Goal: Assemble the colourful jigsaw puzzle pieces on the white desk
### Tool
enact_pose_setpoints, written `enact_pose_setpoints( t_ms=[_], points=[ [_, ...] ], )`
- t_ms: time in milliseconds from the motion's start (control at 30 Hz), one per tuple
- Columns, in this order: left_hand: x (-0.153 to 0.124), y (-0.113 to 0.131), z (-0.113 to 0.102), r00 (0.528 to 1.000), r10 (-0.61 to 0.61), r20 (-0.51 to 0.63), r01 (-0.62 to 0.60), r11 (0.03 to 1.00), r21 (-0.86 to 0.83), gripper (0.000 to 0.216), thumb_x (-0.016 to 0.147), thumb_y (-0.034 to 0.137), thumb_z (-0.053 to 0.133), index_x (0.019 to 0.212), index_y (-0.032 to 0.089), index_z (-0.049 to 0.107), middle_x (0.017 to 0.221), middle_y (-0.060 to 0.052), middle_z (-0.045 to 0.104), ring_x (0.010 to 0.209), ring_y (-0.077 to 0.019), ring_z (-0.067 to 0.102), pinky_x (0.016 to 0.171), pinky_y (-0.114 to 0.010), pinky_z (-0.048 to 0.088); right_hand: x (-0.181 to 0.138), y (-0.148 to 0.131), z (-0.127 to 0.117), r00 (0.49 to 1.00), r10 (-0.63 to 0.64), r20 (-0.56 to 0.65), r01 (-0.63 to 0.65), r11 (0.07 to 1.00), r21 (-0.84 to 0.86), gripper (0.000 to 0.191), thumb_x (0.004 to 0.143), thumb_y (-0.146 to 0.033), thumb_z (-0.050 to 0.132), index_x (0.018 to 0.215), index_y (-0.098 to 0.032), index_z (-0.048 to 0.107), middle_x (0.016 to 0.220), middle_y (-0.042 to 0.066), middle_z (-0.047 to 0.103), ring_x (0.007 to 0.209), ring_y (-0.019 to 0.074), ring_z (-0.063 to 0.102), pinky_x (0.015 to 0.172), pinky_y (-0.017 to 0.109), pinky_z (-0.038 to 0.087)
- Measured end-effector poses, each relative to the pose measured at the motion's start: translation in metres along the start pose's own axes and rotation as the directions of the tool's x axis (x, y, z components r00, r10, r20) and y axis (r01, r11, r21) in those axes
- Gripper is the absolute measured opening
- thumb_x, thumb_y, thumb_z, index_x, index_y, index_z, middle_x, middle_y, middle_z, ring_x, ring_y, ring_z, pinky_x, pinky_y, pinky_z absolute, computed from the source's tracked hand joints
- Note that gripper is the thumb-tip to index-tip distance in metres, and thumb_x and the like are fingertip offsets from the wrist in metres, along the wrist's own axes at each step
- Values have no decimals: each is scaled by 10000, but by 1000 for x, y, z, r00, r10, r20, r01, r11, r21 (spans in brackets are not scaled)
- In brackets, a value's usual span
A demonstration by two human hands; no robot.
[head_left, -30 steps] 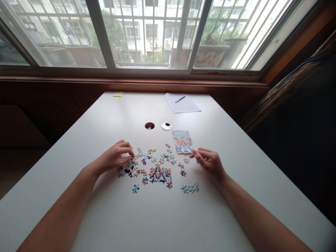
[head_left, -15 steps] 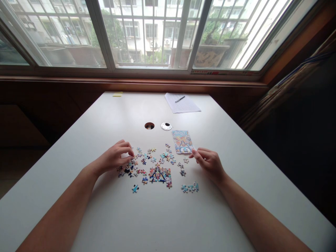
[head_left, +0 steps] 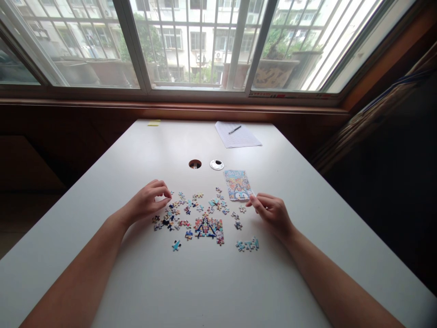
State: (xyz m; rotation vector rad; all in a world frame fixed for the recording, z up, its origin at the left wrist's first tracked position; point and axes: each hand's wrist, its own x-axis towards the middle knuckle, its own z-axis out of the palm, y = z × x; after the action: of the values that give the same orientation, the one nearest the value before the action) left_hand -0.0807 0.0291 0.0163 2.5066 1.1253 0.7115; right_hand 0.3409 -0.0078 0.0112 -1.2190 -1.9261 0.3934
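My left hand [head_left: 150, 200] hovers at the left edge of the loose jigsaw pieces [head_left: 172, 210], thumb and index finger curled together in a pinch. Whatever may be between those fingertips is too small to make out. On the right, my right hand [head_left: 271, 212] has its thumb and fingers closed at the lower right corner of a picture card [head_left: 237, 184]. A partly joined block of jigsaw pieces [head_left: 208, 226] lies between my hands. Nearer me on the right is a joined light-blue strip of pieces [head_left: 248, 244]. A single blue piece [head_left: 176, 245] lies at the front left.
Beyond the pieces, the white table [head_left: 218, 287] has a round hole [head_left: 195, 164] with a metal cover [head_left: 216, 164] beside it. Paper sheets [head_left: 244, 139] with a pen [head_left: 235, 130] lie at the far edge, below the barred window. A yellow note [head_left: 154, 122] sits far left.
My left hand has drawn back slightly to the left, its thumb and index finger closer together. My right hand and the card have stayed in place.
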Motion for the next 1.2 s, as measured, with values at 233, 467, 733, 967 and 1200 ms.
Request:
enact_pose_setpoints(
  t_ms=[233, 467, 733, 967, 1200],
  points=[
    [-2, -2, -8, 999, -13, 32, 12, 999, 34, 123, 942, 241, 563, 884, 211, 667, 974, -56, 640, 901, -181, 565, 777, -301, 502, -1, 2, 0, 1000, 0, 2, 0, 1000, 11, 396, 1005, -343, 532, 709, -191, 746, 666, 29, 661, 605, 160, 617, 625, 276, 477],
    [-3, 0, -15, 995, 2, 101, -9, 997, 70, 141, 955, 250, 565, 902, 222, 693, 934, -49, 646, 910, -189, 581, 794, -319, 490, 1, 1, 0, 1000, 11, 1, -11, 1000, 6, 406, 1006, -358, 531, 703, -195, 746, 671, 34, 670, 615, 167, 624, 627, 281, 485],
    [-3, 4, -20, 993, 10, 116, -15, 999, 45, 143, 952, 261, 583, 927, 247, 723, 931, -48, 653, 917, -196, 591, 774, -317, 493, 0, 5, 0, 1000, 9, -3, -9, 1000, -4, 392, 1003, -362, 535, 720, -199, 751, 672, 32, 670, 618, 169, 628, 648, 285, 496],
    [-4, 3, -19, 986, -18, 167, 8, 998, 59, 150, 954, 286, 586, 922, 261, 731, 942, -45, 660, 933, -198, 590, 795, -317, 493, 2, 3, -1, 1000, -1, -3, 1, 1000, -11, 405, 1004, -363, 532, 705, -195, 746, 654, 27, 659, 597, 161, 614, 649, 285, 500],
    [-2, 1, -19, 991, -1, 133, -7, 998, 63, 197, 967, 315, 565, 878, 225, 716, 885, -51, 660, 865, -190, 585, 761, -312, 488, 2, 1, -1, 1000, -2, -4, 2, 1000, -7, 398, 1000, -359, 538, 702, -198, 746, 649, 25, 653, 596, 162, 612, 629, 284, 494]
  ],
)
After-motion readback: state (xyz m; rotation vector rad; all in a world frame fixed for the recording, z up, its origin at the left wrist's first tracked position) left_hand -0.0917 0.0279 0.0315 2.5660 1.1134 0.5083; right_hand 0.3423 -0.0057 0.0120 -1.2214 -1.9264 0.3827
